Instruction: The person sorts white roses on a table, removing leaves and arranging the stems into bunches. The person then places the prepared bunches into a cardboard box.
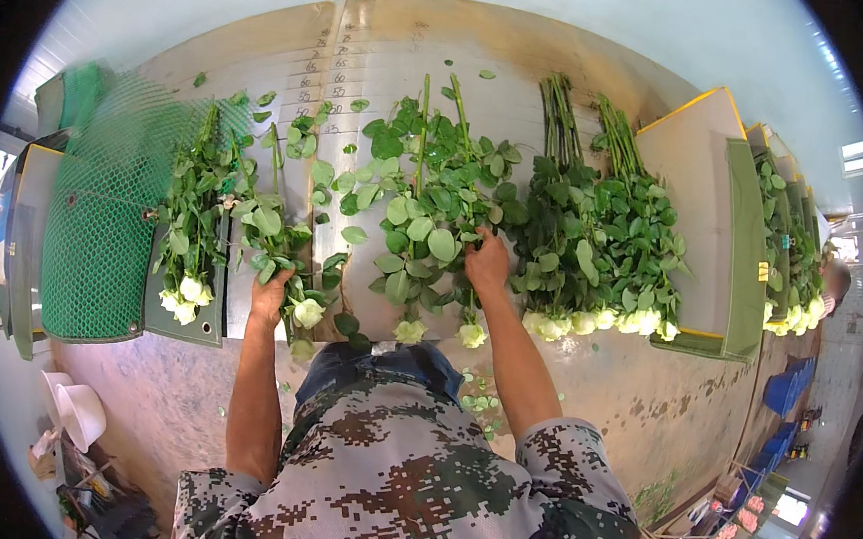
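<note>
My left hand [270,294] is closed around the leafy stem of a white rose [308,313], just above the bench's front edge. A second, paler bloom [302,350] hangs just below it. Over to the right, my right hand [488,261] grips the stem of another white rose [471,336] among leaves; its fingertips are partly hidden by foliage. Between my hands lies a single white rose [409,332], stem pointing away from me. Further right, bunches of white roses [584,323] lie side by side with their stem ends aligned.
The metal bench [260,163] bears handwritten length marks and loose leaves. Green mesh [99,256] covers the left side, beside a small rose bunch [187,295]. A yellow-edged divider panel [691,211] stands at right. White tubs [78,411] and blue bins [787,388] are on the floor.
</note>
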A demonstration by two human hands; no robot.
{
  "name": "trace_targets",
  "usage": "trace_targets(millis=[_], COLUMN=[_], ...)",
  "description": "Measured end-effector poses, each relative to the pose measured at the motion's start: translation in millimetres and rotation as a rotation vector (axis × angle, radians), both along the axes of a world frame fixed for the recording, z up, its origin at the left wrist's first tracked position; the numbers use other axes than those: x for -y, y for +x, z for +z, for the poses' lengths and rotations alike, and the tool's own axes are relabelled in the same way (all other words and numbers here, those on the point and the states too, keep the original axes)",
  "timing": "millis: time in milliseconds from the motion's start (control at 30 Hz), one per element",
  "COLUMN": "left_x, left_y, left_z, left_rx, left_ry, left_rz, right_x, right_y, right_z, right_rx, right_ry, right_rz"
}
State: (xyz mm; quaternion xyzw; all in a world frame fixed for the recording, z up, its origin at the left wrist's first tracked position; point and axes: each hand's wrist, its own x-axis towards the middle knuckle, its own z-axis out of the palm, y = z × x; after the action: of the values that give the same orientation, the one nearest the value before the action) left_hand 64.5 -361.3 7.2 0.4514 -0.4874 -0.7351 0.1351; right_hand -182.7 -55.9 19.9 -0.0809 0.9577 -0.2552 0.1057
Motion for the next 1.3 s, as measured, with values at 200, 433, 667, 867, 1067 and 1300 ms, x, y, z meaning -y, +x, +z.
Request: trace_targets(millis=[200,433,667,867,1067,1300], left_x=[3,8,4,7,8,9], left_y=[3,2,-1,-1,5,1], left_z=[-21,-25,-15,-27,-28,-33], left_rx=[0.023,0.161,0.071,0.035,0.077,0.08], left_ry=[-0.014,-0.198,-0.009,-0.123,-0.091,-0.039], left_rz=[-0.02,-0.174,-0.067,-0.157,-0.101,-0.108], right_x=[4,29,49,47,75,64], right_y=[2,5,29,29,67,74], right_z=[11,16,-10,-6,43,-4], right_rx=[-0.028,0.109,-0.016,0.032,0.049,0.0], right_ry=[-0.056,-0.169,-0.053,-0.044,0.044,0.143], right_rz=[0.068,0.096,0.06,0.066,-0.056,0.088])
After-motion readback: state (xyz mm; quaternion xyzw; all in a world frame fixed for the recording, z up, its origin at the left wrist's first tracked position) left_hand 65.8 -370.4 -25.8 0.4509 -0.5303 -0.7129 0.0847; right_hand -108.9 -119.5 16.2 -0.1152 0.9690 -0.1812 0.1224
